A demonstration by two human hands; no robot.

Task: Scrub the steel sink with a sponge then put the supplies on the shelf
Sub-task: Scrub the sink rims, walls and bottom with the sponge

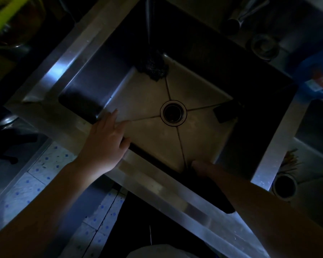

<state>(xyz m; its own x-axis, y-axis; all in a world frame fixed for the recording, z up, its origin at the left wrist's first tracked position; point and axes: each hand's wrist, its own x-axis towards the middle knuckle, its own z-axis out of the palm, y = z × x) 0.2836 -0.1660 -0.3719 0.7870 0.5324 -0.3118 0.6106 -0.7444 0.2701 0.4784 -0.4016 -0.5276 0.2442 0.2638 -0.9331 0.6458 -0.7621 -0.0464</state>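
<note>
Both hands at sink [69,58]: left hand [104,144] resting flat on rim, empty; right hand [203,168] reaching inside, grip too dark to tell.

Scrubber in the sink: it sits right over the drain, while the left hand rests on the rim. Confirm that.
Not quite. In the head view the scrubber lies in the far corner, clear of the drain; the left hand does rest on the rim.

Bare left hand [104,144], bare right hand [203,168] in shadow, forearms bare
</note>
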